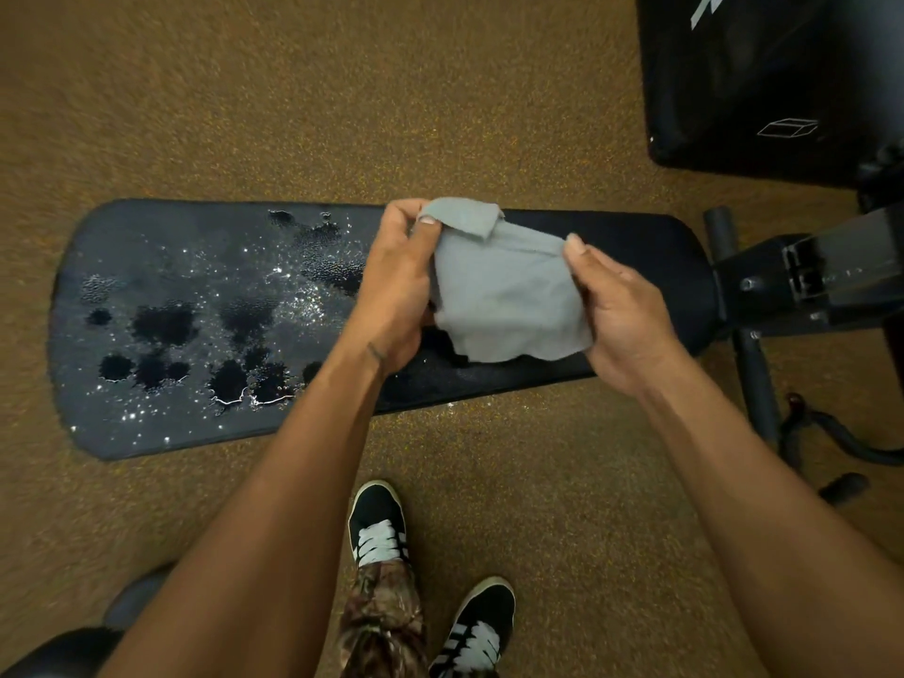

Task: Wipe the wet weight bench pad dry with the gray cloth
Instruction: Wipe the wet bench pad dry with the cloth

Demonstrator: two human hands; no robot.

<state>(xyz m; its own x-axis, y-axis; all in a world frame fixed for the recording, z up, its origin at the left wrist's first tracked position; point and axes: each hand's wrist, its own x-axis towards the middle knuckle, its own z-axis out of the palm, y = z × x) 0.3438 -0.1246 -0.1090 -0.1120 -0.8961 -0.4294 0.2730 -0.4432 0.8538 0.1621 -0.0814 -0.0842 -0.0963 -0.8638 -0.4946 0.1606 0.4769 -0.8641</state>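
A black weight bench pad (161, 247) lies across the view, its left half covered with water drops and dark puddles (230, 335); the right part looks dry. Above the pad's middle I hold the gray cloth (508, 296) spread between both hands. My left hand (396, 291) pinches its upper left corner, which folds over. My right hand (621, 315) grips its right edge. The cloth hangs just above the pad, and whether it touches the surface cannot be told.
The bench frame and its black bars (782, 286) stick out at the right. A large black padded block (773, 80) stands at the top right. My two black shoes (381, 526) stand on brown speckled floor (244, 90) in front of the bench. A dark round object (58, 648) sits at the bottom left.
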